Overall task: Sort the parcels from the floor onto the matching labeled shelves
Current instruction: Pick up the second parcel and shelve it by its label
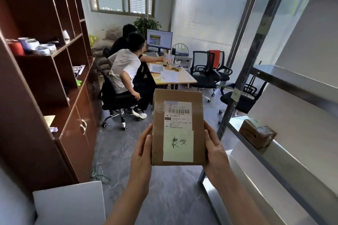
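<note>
Behind parcel [178,128] — fingers of L hand [141,153] & R hand [214,150] hidden.

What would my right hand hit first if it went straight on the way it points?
Nothing close: the right hand points forward along the parcel, over bare floor. Farther on, the black office chair by the desk looks first in line, though depth is unclear.
</note>
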### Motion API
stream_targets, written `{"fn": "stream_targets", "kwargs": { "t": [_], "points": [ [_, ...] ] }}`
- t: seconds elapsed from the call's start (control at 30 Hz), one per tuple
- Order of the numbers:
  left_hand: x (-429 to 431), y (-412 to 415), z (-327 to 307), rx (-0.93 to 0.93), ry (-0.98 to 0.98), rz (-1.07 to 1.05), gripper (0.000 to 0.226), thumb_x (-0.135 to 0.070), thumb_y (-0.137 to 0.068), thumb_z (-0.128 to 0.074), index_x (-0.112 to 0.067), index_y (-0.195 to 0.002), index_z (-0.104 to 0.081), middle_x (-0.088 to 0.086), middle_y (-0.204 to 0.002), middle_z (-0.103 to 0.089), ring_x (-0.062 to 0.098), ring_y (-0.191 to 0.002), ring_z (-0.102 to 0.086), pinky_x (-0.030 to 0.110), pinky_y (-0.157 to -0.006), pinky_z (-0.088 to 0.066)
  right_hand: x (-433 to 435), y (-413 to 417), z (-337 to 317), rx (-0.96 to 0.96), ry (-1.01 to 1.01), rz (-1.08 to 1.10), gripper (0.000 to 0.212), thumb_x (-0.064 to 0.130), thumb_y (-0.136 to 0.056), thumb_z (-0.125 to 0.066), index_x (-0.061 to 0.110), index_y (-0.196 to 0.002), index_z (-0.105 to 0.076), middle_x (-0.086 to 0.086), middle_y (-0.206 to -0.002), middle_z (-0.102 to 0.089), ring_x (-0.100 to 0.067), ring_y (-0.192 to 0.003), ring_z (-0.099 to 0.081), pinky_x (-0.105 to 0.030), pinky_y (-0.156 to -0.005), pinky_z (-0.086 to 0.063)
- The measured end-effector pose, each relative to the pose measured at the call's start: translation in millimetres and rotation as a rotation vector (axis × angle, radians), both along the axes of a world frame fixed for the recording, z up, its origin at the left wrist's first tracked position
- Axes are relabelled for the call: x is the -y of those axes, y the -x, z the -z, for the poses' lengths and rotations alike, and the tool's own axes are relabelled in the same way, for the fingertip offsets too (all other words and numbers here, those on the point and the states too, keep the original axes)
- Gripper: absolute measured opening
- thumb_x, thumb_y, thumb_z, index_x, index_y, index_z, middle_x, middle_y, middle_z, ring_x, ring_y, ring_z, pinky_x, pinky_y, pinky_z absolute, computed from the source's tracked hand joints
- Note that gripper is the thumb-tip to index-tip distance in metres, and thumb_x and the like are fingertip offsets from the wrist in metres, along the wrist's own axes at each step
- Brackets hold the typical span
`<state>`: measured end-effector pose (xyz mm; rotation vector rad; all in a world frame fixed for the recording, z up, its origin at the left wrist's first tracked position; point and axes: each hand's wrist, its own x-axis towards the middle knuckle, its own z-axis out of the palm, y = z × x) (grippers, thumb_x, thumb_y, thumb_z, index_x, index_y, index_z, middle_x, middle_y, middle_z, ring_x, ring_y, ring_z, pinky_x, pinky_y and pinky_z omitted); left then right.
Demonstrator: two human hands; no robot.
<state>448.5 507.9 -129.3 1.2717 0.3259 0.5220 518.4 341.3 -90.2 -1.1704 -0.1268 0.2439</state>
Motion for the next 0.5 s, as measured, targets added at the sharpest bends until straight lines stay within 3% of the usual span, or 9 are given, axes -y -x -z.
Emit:
{"fn": "stream_targets", "kwargs": {
  "t": [0.1, 0.23, 0.4, 0.5],
  "points": [
    [-8.9, -11.9, 3.6, -0.023, -0.003, 0.011, 0.04, -0.053, -0.095, -0.046, -0.051, -0.132, -0.059, -0.017, -0.136, -0.065, 0.006, -0.127, -0.059, 0.037, -0.106, -0.049, -9.3, -13.9, 4.6, -0.019, -0.008, 0.011, 0.033, 0.024, -0.107, -0.04, 0.036, -0.126, -0.065, -0.003, -0.123, -0.074, -0.025, -0.108, -0.072, -0.042, -0.078, -0.064],
    [-14.9, -35.4, 5.9, -0.034, 0.003, 0.017, 0.043, -0.053, -0.093, -0.046, -0.048, -0.133, -0.06, -0.02, -0.133, -0.066, 0.0, -0.123, -0.061, 0.028, -0.1, -0.05, -16.4, -37.6, 10.6, -0.01, 0.027, 0.025, 0.033, 0.025, -0.107, -0.04, 0.036, -0.129, -0.063, -0.002, -0.124, -0.073, -0.025, -0.111, -0.071, -0.046, -0.085, -0.062],
    [-16.4, -71.4, 9.1, -0.081, 0.006, 0.017, 0.036, -0.057, -0.088, -0.048, -0.058, -0.121, -0.063, -0.019, -0.132, -0.066, 0.006, -0.124, -0.061, 0.035, -0.103, -0.05, -19.2, -76.3, 20.3, 0.045, 0.077, 0.033, 0.033, 0.022, -0.108, -0.039, 0.037, -0.128, -0.06, 0.001, -0.115, -0.075, -0.019, -0.096, -0.075, -0.04, -0.073, -0.064],
    [-17.6, -100.6, 6.0, -0.09, -0.009, 0.006, 0.031, -0.057, -0.088, -0.048, -0.063, -0.115, -0.063, -0.019, -0.128, -0.069, 0.005, -0.119, -0.065, 0.032, -0.098, -0.052, -21.1, -107.4, 21.9, 0.032, 0.049, 0.008, 0.034, 0.019, -0.108, -0.037, 0.035, -0.129, -0.059, 0.002, -0.11, -0.076, -0.018, -0.094, -0.075, -0.04, -0.071, -0.064]
  ]
}}
